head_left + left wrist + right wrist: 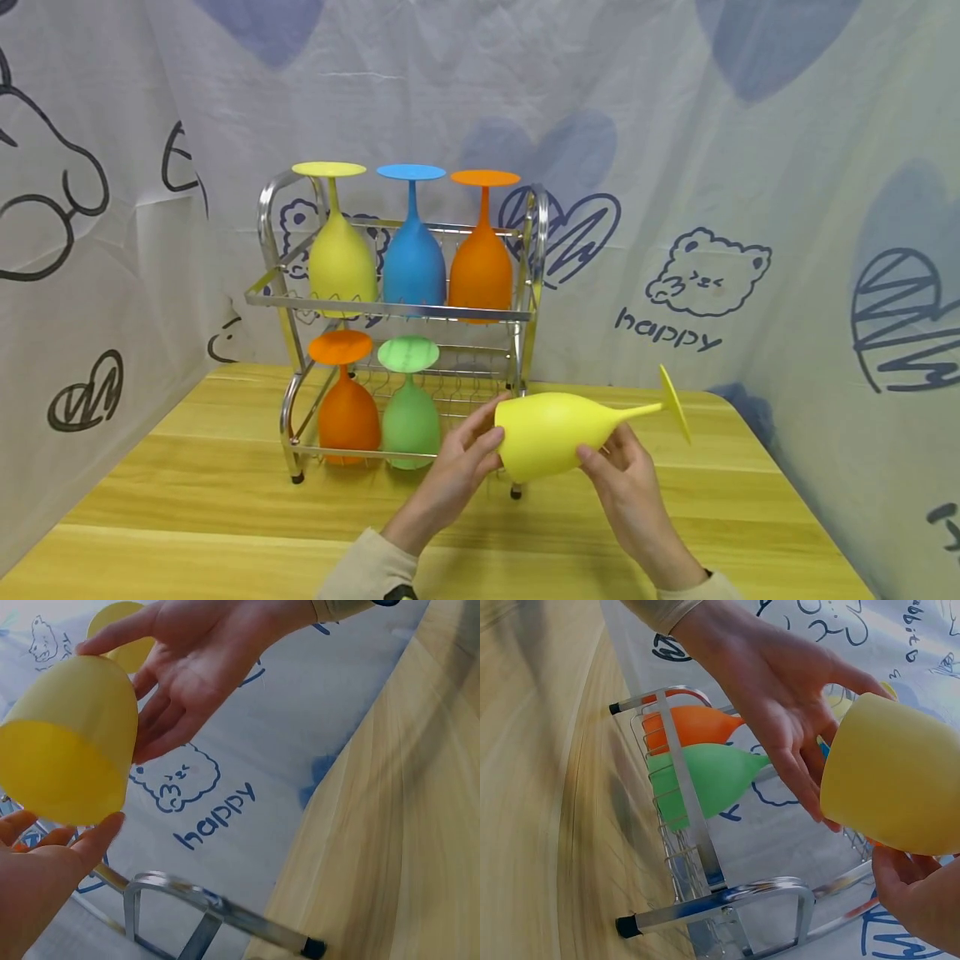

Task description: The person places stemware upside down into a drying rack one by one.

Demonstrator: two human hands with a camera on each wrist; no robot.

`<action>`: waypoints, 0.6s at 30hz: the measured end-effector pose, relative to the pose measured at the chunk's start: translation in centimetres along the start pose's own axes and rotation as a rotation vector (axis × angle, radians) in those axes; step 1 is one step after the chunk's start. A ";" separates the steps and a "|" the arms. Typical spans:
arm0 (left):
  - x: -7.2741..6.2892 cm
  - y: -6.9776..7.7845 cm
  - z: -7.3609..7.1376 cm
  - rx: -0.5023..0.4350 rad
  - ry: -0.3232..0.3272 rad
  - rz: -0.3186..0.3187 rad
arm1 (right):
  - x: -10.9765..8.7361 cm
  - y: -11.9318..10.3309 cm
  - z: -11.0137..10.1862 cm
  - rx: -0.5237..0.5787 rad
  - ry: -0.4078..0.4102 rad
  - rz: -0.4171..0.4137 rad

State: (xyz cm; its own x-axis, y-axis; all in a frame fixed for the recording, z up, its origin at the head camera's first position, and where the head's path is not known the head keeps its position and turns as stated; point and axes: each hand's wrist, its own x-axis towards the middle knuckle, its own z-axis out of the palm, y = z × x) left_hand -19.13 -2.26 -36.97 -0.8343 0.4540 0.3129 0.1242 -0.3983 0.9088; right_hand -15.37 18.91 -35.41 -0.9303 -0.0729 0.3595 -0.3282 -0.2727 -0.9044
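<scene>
A yellow plastic goblet [555, 433] lies sideways in the air between both hands, its mouth to the left and its foot to the right. My left hand [460, 471] holds the bowl near the rim, thumb in front and fingers partly hidden behind. With the thumb on the near side, my right hand [628, 496] grips the bowl close to the stem; its fingers pass behind and under. The left wrist view looks into the mouth of the goblet [64, 769]. In the right wrist view the bowl [892, 776] sits between the two hands.
Behind the left hand stands a two-tier metal rack [390, 309]. Upside down on top are yellow [342, 262], blue [413, 267] and orange [481, 271] goblets; below, an orange [348, 421] and a green one [411, 425]. A patterned cloth [810, 250] surrounds the wooden table [202, 483].
</scene>
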 end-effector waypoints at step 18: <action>-6.1 2.3 -5.2 0.499 0.022 -0.057 | 0.1 0.3 -0.2 -0.408 0.082 -0.148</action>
State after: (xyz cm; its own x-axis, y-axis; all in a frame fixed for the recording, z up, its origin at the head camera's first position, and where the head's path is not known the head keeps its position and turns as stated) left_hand -16.56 -10.02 -38.22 -0.8578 0.4444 0.2582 0.3155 0.0587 0.9471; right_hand -15.57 19.03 -35.70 -0.8728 0.0189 0.4877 -0.4817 0.1276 -0.8670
